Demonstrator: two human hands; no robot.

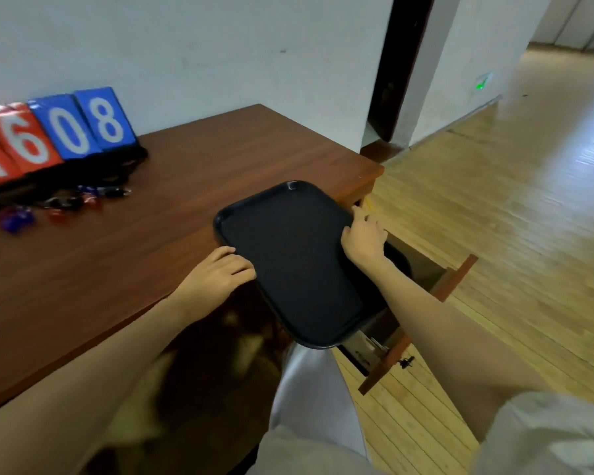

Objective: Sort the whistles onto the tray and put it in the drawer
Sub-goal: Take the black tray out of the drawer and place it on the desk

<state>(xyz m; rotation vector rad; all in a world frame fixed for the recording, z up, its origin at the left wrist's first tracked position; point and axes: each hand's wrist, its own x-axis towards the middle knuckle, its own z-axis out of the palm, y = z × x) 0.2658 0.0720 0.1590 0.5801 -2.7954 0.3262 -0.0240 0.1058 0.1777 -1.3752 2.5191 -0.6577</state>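
Head view: left hand (pixel 216 272) and right hand (pixel 364 240) curl fingers round opposite edges of the empty tray (pixel 288 265), steadying it over the open drawer (pixel 455 277); whistles (pixel 60 205) lie far left.

Black tray (pixel 288 262) over a red-brown tabletop (pixel 117 269), red and blue score cards (pixel 59 135) at its far left edge.

The tray is plain matt black, without pattern. The tabletop shows a fine straight wood grain, and the drawer front (pixel 388 363) matches its red-brown; the drawer's inside looks dark. The score cards carry white digits, two on red and two on blue. Before them lie blurred whistles (pixel 57 214) in red and blue-purple among black cords (pixel 117 166). The floor (pixel 494 217) is pale honey-yellow strip boards, the wall (pixel 220 46) off-white, the door frame (pixel 402 63) dark brown, the sleeve (pixel 556 437) grey-white.
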